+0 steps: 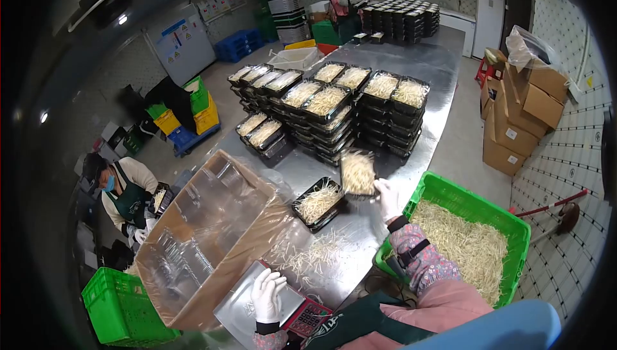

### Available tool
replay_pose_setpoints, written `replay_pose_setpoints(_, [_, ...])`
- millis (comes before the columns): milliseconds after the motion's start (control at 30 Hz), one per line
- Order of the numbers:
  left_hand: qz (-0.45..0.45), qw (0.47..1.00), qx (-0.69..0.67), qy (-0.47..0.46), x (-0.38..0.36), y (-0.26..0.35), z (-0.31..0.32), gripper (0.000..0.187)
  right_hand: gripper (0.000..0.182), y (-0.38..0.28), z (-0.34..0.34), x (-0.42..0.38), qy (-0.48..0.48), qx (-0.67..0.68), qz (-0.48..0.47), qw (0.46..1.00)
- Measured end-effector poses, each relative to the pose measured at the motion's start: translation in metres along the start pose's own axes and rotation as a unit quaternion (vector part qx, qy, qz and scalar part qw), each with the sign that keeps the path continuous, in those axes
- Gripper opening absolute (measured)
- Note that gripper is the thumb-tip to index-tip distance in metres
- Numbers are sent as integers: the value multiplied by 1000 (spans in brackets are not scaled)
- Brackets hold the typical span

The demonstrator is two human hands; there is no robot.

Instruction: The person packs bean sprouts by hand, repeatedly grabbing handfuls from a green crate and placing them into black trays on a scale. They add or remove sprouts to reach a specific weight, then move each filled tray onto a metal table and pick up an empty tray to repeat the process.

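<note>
My right hand (387,201), in a white glove, grips the near edge of a black tray of sprouts (358,173), held tilted over the metal table (366,221). Beside it, another filled black tray (318,203) rests on the table. My left hand (267,293), also gloved, is over the silver plate of a scale (244,305) with its fingers apart and nothing in them. The scale's red keypad (310,316) lies just right of that hand. Loose sprouts (312,253) are scattered on the table between my hands.
Stacked filled trays (324,103) stand ahead. A green crate of sprouts (463,241) is at right; a cardboard box of clear lids (205,234) at left. One co-worker (132,196) holds a tray at left; another (347,3) stands at the far end. Cartons (517,112) lean by the wall.
</note>
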State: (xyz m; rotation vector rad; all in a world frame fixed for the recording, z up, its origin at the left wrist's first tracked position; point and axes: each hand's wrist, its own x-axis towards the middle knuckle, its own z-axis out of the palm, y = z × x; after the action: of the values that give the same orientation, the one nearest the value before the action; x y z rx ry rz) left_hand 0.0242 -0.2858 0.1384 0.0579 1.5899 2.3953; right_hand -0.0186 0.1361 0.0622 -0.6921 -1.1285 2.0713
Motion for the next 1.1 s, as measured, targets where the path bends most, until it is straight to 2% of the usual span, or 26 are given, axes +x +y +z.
replay_pose_setpoints(67, [-14, 999, 4, 34, 1, -6, -3, 37, 18, 48, -23, 75, 23, 8, -20, 999])
replay_pose_setpoints(133, [-11, 998, 12, 53, -2, -10, -6, 36, 27, 79, -26, 122, 118, -11, 25, 993])
replay_pose_setpoints(167, [-13, 997, 26, 70, -5, -10, -8, 35, 35, 88, -25, 134, 131, -28, 71, 988])
replay_pose_setpoints(200, [-14, 995, 40, 87, -8, -9, -10, 35, 33, 94, -22, 141, 120, -111, 64, 984])
replay_pose_setpoints(267, [-14, 992, 54, 115, -14, -7, -14, 34, 33, 105, -15, 157, 126, -151, 109, 975])
replay_pose_setpoints(333, [-1, 985, 76, 153, -25, -4, -20, 34, 32, 116, -7, 173, 136, -116, 86, 980])
replay_pose_setpoints(433, [-8, 979, 71, 189, -38, -5, -26, 34, 25, 116, 1, 188, 142, -144, 96, 975])
replay_pose_setpoints(567, [-12, 978, 68, 197, -46, -13, -32, 34, 33, 96, 3, 154, 182, -131, 81, 971])
replay_pose_setpoints(600, [-10, 978, 71, 194, -46, -15, -35, 34, 35, 94, 4, 138, 157, -143, 54, 976])
replay_pose_setpoints(667, [-17, 974, 79, 212, -44, -21, -40, 34, 38, 92, 9, 107, 34, -203, 60, 977])
replay_pose_setpoints(700, [-20, 977, 74, 199, -42, -24, -42, 33, 39, 82, 19, 88, -36, -220, 104, 969])
replay_pose_setpoints(733, [-22, 980, 70, 187, -42, -22, -41, 33, 40, 77, 29, 70, -106, -245, 132, 955])
replay_pose_setpoints(800, [-19, 980, 88, 178, -40, -21, -37, 33, 37, 89, 40, 59, -223, -333, 120, 908])
replay_pose_setpoints(867, [-18, 977, 90, 195, -40, -18, -38, 33, 26, 106, 40, 66, -216, -296, 147, 919])
replay_pose_setpoints(933, [53, 967, 141, 205, -45, -21, -58, 33, 21, 101, 42, 62, -190, -273, 131, 934])
replay_pose_setpoints(1000, [107, 937, 191, 274, -56, -20, -82, 35, 22, 80, 49, 41, -194, -284, 96, 934])
replay_pose_setpoints(1067, [160, 805, 448, 355, -71, -19, -109, 41, 21, 58, 49, 15, -210, -263, 93, 937])
replay_pose_setpoints(1100, [149, 782, 488, 357, -77, -20, -126, 51, 20, 50, 50, 4, -207, -253, 111, 939])
